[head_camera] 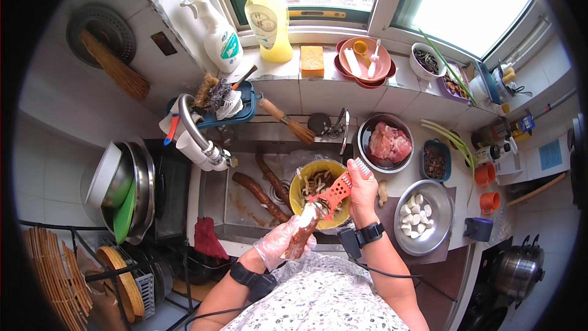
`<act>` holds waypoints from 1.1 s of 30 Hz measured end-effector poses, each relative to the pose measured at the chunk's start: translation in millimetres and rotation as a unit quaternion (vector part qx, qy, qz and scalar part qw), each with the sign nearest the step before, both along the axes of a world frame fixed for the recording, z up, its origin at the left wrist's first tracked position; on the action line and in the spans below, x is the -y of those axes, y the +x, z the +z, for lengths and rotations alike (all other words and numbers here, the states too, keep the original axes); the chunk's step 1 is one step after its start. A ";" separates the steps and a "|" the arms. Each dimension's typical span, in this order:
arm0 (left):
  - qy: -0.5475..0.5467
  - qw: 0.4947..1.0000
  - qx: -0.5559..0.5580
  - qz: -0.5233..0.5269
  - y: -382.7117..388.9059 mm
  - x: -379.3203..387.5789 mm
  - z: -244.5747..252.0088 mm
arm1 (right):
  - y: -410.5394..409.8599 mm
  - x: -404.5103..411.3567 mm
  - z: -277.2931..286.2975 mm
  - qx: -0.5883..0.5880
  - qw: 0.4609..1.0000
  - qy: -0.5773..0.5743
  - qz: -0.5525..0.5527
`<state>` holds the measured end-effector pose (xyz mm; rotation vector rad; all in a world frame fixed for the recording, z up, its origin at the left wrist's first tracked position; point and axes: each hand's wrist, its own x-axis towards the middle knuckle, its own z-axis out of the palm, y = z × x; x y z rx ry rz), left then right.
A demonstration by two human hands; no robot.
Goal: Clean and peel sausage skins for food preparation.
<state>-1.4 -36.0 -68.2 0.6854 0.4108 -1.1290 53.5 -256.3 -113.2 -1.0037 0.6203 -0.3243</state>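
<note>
My left hand (278, 242), in a clear plastic glove, grips a partly peeled brown yam (299, 241) tilted upward. White flesh shows at the yam's upper end. My bare right hand (362, 196) is closed around an orange peeler (338, 191), whose handle end carries metal teeth. The peeler's head rests against the yam's pale tip. Below both hands stands a yellow basin (298, 178) with peelings (316, 183) inside. Two unpeeled yams (260, 195) lie in the steel sink (243, 163) to the left.
Right of the sink, a steel bowl (441, 234) holds white cut pieces (416, 217). Behind it are a bowl of raw meat (389, 142), a ginger piece (382, 193) and a blue container (434, 160). The curved faucet (189, 117) overhangs the sink's left. A maroon cloth (209, 239) drapes the front edge.
</note>
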 end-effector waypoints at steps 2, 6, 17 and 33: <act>0.006 1.000 0.006 0.006 1.3 0.9 -1.0 | 2.2 2.6 0.7 0.004 1.000 -0.014 -0.008; 0.002 1.000 -0.003 0.009 2.7 3.7 0.6 | 2.0 4.6 -1.9 0.006 0.999 -0.044 -0.019; 0.052 0.997 0.045 -0.015 5.4 -5.8 6.2 | 0.6 14.8 17.5 0.038 0.998 -0.007 -0.043; 0.088 0.991 0.059 -0.084 9.7 -4.3 26.0 | -7.2 -11.1 -8.2 -0.001 0.994 0.096 0.056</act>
